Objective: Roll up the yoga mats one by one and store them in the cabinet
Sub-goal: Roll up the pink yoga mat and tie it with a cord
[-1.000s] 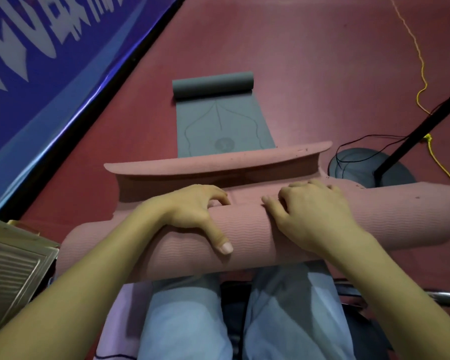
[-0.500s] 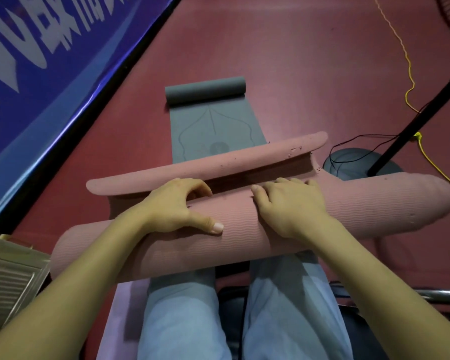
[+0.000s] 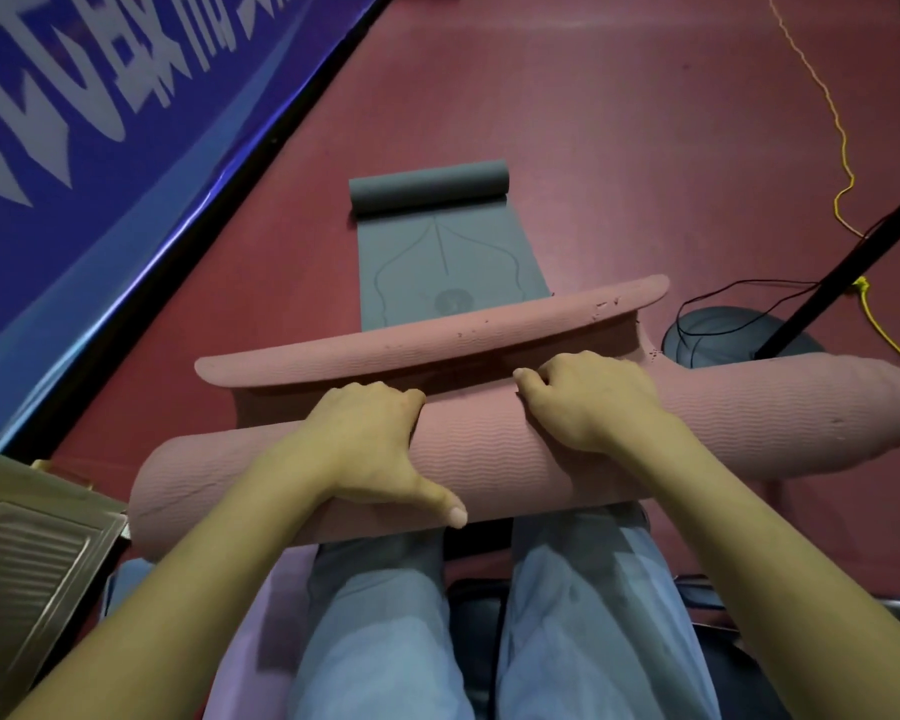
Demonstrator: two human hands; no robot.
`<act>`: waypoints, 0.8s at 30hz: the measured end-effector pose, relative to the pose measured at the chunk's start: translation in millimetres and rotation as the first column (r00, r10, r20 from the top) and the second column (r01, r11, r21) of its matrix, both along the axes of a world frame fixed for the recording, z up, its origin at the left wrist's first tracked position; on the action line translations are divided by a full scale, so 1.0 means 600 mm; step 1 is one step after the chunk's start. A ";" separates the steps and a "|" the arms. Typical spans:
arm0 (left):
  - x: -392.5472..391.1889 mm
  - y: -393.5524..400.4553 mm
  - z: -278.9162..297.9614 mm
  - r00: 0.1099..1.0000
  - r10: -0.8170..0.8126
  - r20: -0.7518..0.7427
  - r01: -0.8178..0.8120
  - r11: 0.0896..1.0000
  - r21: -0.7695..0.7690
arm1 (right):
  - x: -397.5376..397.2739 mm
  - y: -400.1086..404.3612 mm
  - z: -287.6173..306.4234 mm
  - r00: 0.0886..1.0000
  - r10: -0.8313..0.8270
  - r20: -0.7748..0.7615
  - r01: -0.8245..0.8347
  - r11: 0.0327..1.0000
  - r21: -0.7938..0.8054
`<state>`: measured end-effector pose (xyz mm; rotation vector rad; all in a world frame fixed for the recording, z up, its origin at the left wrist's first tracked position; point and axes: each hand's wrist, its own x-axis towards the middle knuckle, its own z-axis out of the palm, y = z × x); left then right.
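1. Pink yoga mat (image 3: pixel 489 459) nearly all rolled, lying crosswise over the knees; loose end flap standing up along the far side.
2. Left hand (image 3: pixel 370 449) gripping the roll — fingers curled over the top, thumb stretched along the near face; right hand (image 3: pixel 588 402) just beside it, fingers hooked over the roll's far edge.
3. Grey yoga mat (image 3: pixel 448 262) flat on the red floor (image 3: pixel 619 122) beyond, far end partly rolled.
4. Blue banner (image 3: pixel 100 122) far left; yellow cord (image 3: pixel 842 148) far right.

pink ribbed mat (image 3: pixel 489 459), grey mat (image 3: pixel 448 262)

Both hands (image 3: pixel 481 423) forward, fingers curled.
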<state>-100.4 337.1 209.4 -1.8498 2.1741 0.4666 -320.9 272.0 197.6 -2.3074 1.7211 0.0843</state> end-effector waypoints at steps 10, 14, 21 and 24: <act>-0.017 0.010 0.005 0.995 -0.060 0.083 0.057 0.998 0.041 | -0.011 0.015 0.007 0.999 0.038 -0.004 -0.038 0.999 -0.020; -0.038 0.015 0.022 0.984 -0.123 0.128 0.122 0.992 0.011 | -0.008 0.029 0.015 0.998 0.009 -0.057 -0.008 1.000 0.018; -0.051 0.029 0.021 0.997 -0.064 -0.049 0.071 0.986 0.150 | -0.017 0.037 0.023 0.984 0.007 -0.180 0.029 0.980 0.197; -0.052 0.025 0.021 0.994 -0.066 -0.088 0.082 0.976 0.201 | -0.023 0.045 0.021 0.982 0.017 -0.188 0.026 0.974 0.227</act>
